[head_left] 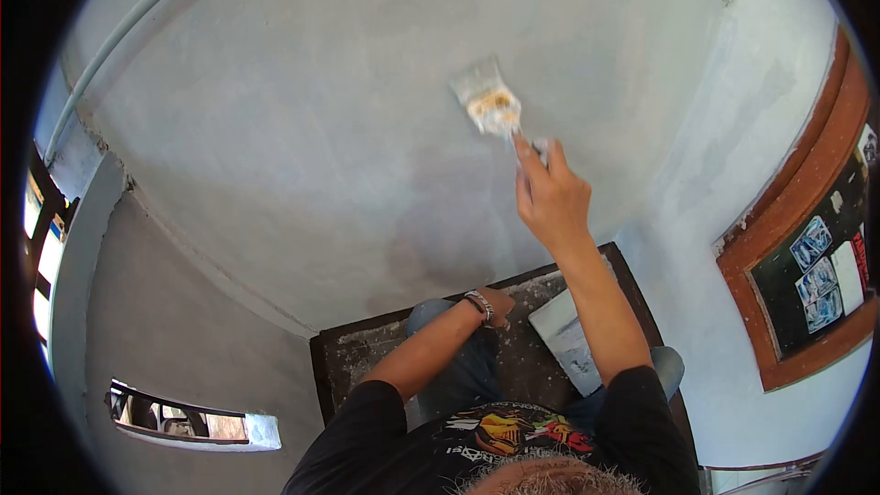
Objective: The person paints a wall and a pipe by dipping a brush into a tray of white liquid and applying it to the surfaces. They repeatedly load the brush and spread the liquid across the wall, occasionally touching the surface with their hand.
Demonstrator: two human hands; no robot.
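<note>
A wide paint brush (490,103) with white and yellowish smears is held up against the grey-white wall (330,101). My right hand (554,185) grips its handle, fingers wrapped round it, and the bristles point up and to the left. My left hand (496,308) rests low near my knee, above the dark speckled platform, with a bracelet at the wrist. Its fingers are bent down and mostly hidden, so their pose is unclear. A pale flat board or container (566,335) with grey smears lies on the platform under my right forearm.
The dark platform (362,341) carries my legs. A pipe (137,14) curves along the upper left wall. On the right is a wooden frame (765,348) with pictures on a dark panel. A narrow opening (183,422) is at lower left, and a barred window (46,247) at far left.
</note>
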